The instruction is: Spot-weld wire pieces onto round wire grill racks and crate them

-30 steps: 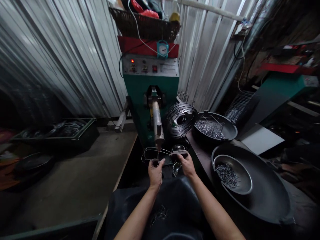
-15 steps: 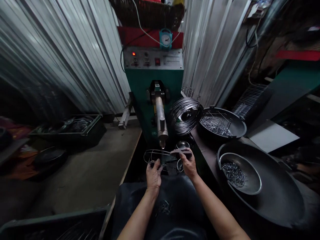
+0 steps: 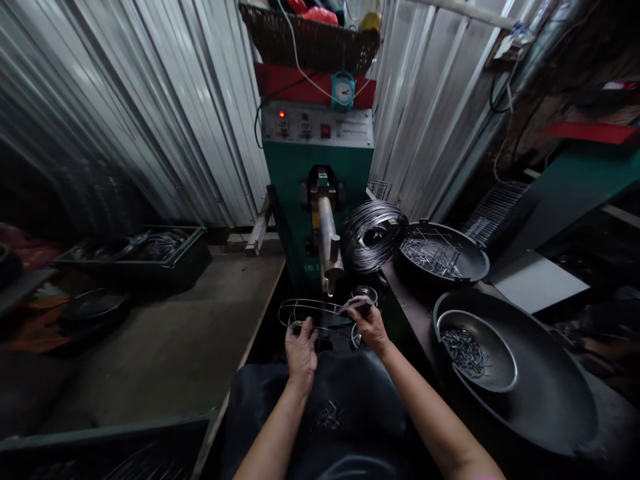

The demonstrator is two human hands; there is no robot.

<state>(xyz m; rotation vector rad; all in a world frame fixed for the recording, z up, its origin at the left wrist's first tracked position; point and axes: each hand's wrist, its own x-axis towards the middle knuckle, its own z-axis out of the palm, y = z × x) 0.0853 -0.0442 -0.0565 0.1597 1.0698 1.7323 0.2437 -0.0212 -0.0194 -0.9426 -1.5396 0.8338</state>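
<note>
In the head view, my left hand (image 3: 301,350) is closed on the near side of a curved wire frame (image 3: 295,303), thumb on top. My right hand (image 3: 373,328) pinches a flat grey piece (image 3: 356,305) at the frame's right end; I cannot tell whether the piece is joined to the wire. Above and just behind the frame hangs the metal arm (image 3: 327,233) of a green welding machine (image 3: 290,180), its pointed tip (image 3: 327,288) apart from the wire. Small wire bits (image 3: 330,415) lie on the dark apron (image 3: 360,393) over my lap.
A wire coil (image 3: 375,237) stands right of the arm. Farther right are a black pan (image 3: 483,267) of wire pieces and a large pan (image 3: 555,393) holding a metal bowl (image 3: 507,373) of short bits. Crates (image 3: 145,273) stand on the left floor.
The view has shifted slightly, so the machine appears farther right. Both hands and the wire frame have moved a little left, away from below the arm's tip. Both grips stay closed.
</note>
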